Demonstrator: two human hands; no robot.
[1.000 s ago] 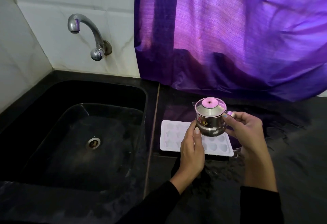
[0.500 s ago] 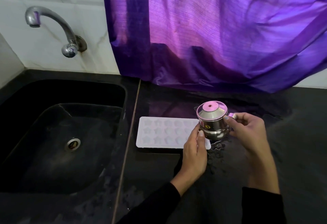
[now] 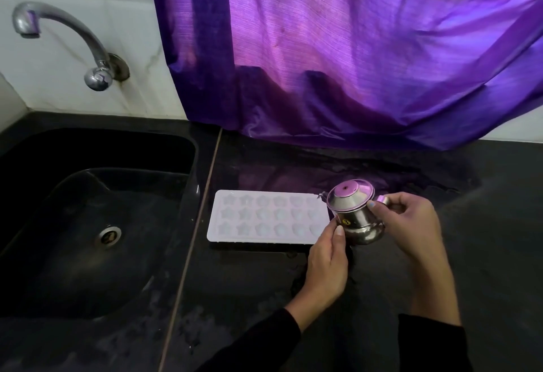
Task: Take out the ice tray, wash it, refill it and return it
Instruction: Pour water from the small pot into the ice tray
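Note:
A white ice tray [image 3: 264,217] with star and heart moulds lies flat on the black counter, just right of the sink. At its right end a small lidded steel jug [image 3: 354,213] is tilted with its spout towards the tray. My right hand [image 3: 408,224] grips the jug's handle. Below and to the left, my left hand [image 3: 326,260] steadies the jug's lower body with the fingertips. Whether the moulds hold water is hard to tell.
The black sink [image 3: 97,224] with its drain lies to the left, a steel tap [image 3: 58,36] on the white tiled wall above it. A purple curtain [image 3: 352,48] hangs down to the black counter [image 3: 484,224] behind the tray. The counter looks wet near the jug.
The jug, held in both hands, has moved from over the tray's middle to its right end, uncovering most of the moulds. The view has shifted right.

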